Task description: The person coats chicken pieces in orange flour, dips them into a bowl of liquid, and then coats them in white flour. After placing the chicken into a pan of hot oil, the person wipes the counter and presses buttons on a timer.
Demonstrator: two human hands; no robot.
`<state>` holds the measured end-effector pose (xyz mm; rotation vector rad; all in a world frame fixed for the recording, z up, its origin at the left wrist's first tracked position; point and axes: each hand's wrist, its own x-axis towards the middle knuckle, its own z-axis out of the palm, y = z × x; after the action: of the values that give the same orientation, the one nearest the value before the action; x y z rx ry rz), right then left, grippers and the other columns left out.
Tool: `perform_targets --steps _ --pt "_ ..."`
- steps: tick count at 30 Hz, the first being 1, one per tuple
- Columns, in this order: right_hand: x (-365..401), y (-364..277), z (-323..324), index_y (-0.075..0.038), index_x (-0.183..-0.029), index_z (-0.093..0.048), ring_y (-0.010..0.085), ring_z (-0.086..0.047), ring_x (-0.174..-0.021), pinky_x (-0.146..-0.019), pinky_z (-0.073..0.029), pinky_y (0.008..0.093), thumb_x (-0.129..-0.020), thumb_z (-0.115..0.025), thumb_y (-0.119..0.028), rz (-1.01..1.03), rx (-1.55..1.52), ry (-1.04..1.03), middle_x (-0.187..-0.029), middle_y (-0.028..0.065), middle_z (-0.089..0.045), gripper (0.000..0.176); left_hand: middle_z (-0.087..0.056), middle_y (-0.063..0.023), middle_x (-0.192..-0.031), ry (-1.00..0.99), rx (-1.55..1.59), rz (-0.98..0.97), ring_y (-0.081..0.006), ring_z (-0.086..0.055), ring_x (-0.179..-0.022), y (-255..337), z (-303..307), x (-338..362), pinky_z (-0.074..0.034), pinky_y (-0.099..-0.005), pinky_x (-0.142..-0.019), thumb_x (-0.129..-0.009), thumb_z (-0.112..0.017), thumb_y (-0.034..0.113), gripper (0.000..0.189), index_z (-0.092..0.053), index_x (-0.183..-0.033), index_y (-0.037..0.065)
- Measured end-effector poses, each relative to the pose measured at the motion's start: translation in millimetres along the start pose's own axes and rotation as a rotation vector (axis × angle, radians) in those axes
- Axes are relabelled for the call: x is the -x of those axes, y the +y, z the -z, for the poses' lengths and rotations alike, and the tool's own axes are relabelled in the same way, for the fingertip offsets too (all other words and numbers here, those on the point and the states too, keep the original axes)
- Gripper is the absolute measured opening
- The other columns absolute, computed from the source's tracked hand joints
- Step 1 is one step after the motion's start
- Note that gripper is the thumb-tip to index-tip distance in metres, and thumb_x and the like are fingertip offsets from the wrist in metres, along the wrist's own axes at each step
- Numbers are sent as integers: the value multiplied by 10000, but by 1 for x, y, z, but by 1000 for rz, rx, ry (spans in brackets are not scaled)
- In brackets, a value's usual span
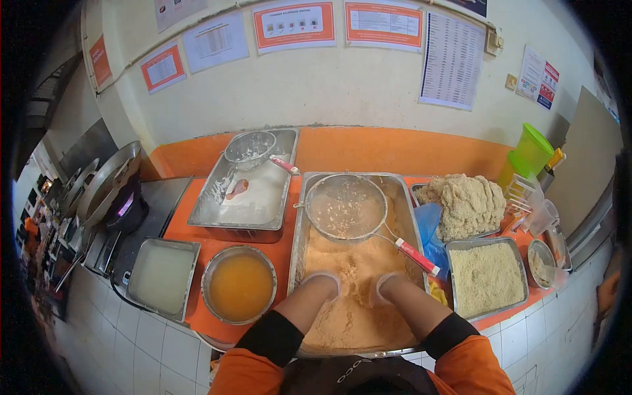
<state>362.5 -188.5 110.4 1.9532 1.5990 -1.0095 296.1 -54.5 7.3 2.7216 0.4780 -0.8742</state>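
Reaching into the orange powder, the left hand and right hand are buried; open or closed cannot be told. The powder is held in a long tray at the desk's front edge, its far end crossed by a sieve. A bowl is set left.

Pale wall with taped-up notices above an orange band; white floor tiles below.
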Motion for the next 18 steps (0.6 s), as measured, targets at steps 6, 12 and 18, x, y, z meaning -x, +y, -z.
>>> perform_targets --steps 6,12,18 --pt "-102 -36 -118 -83 -905 -590 267 -555 -821 -699 -437 341 -654 -574 -281 264 86 -83 -929 133 -570 320 -574 -167 -887 -492 -446 -272 -245 -564 -767 38 -65 16 -431 -385 -637 -597 -609 112 272 -601 -858 36" --pt "-113 -22 -97 -76 -900 -597 261 -562 -804 -682 -439 339 -677 -560 -288 253 -112 -33 -893 131 -583 310 -576 -176 -871 -408 -378 -271 -248 -563 -752 30 -26 3 -431 -379 -638 -606 -629 109 281 -594 -876 37" --pt "-30 27 -9 -62 -901 -600 275 -571 -785 -666 -444 340 -697 -547 -288 -14 -140 371 -883 136 -589 310 -537 -188 -995 116 398 -45 -283 -536 -881 24 27 7 -410 -400 -718 -763 -446 343 362 -584 -912 43"
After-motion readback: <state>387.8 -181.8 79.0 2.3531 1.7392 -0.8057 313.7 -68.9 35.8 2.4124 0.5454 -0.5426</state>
